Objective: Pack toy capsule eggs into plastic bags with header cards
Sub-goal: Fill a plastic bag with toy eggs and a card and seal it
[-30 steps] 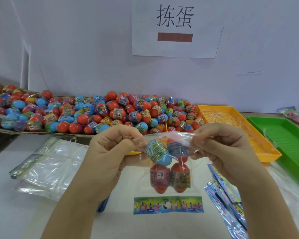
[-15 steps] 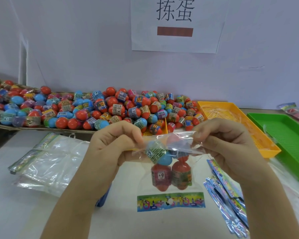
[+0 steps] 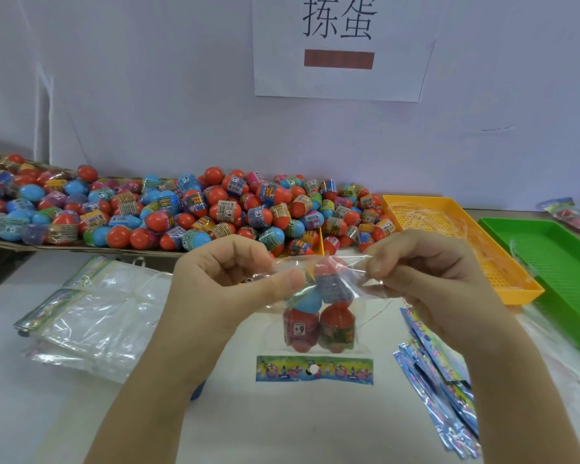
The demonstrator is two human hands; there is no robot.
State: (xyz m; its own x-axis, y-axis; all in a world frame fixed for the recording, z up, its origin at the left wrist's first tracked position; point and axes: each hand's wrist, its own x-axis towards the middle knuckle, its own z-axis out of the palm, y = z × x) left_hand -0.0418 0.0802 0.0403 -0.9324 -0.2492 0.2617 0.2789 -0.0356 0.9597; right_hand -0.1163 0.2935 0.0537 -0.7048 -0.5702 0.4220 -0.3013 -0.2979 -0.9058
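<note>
A clear plastic bag (image 3: pixel 365 296) hangs upside down between my hands, above the white table. My left hand (image 3: pixel 221 289) pinches its open edge on the left and my right hand (image 3: pixel 426 279) pinches it on the right. Inside sit several capsule eggs (image 3: pixel 318 316): a blue one and a dark one on top, two red ones below. The bag's colourful header card (image 3: pixel 314 370) hangs at the bottom end. A big heap of red and blue loose eggs (image 3: pixel 188 212) lies on cardboard along the wall behind.
A stack of empty bags (image 3: pixel 91 313) lies at the left. Blue printed header cards (image 3: pixel 439 380) are spread at the right. An orange tray (image 3: pixel 462 242) and a green tray (image 3: pixel 556 272) stand at the right. A paper sign (image 3: pixel 342 45) hangs on the wall.
My hands have drawn the bag's open edge tighter and flatter between them. The eggs have settled slightly lower in the bag. The camera view has dropped a little.
</note>
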